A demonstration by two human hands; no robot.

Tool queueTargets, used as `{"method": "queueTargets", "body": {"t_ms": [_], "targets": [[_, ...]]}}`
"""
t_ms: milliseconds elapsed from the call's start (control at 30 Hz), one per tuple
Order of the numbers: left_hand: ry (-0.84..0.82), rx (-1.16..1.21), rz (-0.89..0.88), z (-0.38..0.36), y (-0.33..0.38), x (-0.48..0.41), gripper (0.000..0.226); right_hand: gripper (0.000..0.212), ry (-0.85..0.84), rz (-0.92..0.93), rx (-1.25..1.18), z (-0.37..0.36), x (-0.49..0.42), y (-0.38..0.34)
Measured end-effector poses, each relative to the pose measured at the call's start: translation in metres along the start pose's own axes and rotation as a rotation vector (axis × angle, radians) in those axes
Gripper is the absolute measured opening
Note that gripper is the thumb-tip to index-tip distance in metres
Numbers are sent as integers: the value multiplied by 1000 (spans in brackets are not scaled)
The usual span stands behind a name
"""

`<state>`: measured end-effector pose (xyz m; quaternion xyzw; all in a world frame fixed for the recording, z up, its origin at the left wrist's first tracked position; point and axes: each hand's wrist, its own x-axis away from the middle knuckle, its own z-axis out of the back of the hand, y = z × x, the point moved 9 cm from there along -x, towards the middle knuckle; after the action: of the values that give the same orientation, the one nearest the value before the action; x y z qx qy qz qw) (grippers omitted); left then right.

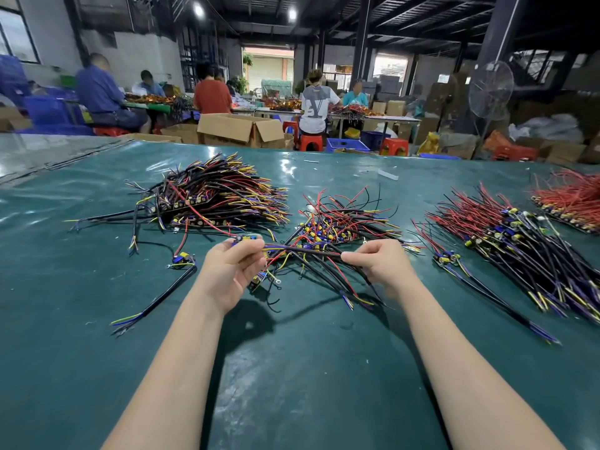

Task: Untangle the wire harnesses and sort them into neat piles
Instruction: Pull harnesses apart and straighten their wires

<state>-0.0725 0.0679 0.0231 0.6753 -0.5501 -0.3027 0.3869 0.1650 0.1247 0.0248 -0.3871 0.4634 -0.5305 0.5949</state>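
A wire harness point(302, 250) with a small circuit board and black, red and yellow leads stretches between my hands, just above the green table point(292, 368). My left hand point(232, 267) pinches its board end. My right hand point(380, 263) grips its black cable end. Right behind them lies a tangled heap of harnesses point(344, 222). A big sorted pile point(217, 193) sits at the back left. Another aligned pile point(506, 241) lies to the right. A red-wired pile point(571, 203) is at the far right edge.
Two loose harnesses point(168, 284) lie on the mat left of my left hand. Small scraps point(388, 174) lie near the table's far edge. Beyond it are cardboard boxes point(240, 129), red stools, a standing fan point(490, 90) and seated people at other benches.
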Motion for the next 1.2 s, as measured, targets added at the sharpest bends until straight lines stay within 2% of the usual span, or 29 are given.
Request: {"method": "queueTargets", "body": {"t_ms": [100,167,300,333,400,533,633,700,833,933,1000,1033,1100,1167,1200], "targets": [[77,37,-10,17,3,-4,22,42,-249,-35,-271,-15,6,-3],[102,57,2,24,3,-6,21,50,-363,-51,-349,-24,12,-7],[102,80,22,24,2,-7,23,48,-402,-90,-446,-29,15,-6],[101,91,28,25,1,-7,27,44,-384,-89,-407,-28,14,-4],[74,66,40,22,-1,-7,33,33,-291,-54,-142,-22,9,0],[-25,-87,35,2,-11,-4,20,22,144,71,425,11,1,-9],[-18,-99,-2,-2,-11,-5,18,19,244,57,518,19,2,-11],[14,-56,-24,3,-6,-6,18,27,204,18,463,18,0,-6],[106,47,-50,19,3,-8,22,26,-84,-143,-29,-2,-1,12],[107,45,-52,20,3,-7,22,29,-113,-109,155,-7,-2,13],[84,10,-42,15,-1,-7,21,31,6,-50,393,0,-4,8],[79,4,-41,14,-2,-7,20,32,63,-36,417,4,-4,6],[97,34,-50,17,0,-8,21,33,48,-47,211,6,-3,6],[140,85,-70,25,4,-10,22,33,-134,-97,-56,-3,-2,8],[165,104,-81,28,7,-10,21,34,-234,-103,-110,-9,0,7]]}}
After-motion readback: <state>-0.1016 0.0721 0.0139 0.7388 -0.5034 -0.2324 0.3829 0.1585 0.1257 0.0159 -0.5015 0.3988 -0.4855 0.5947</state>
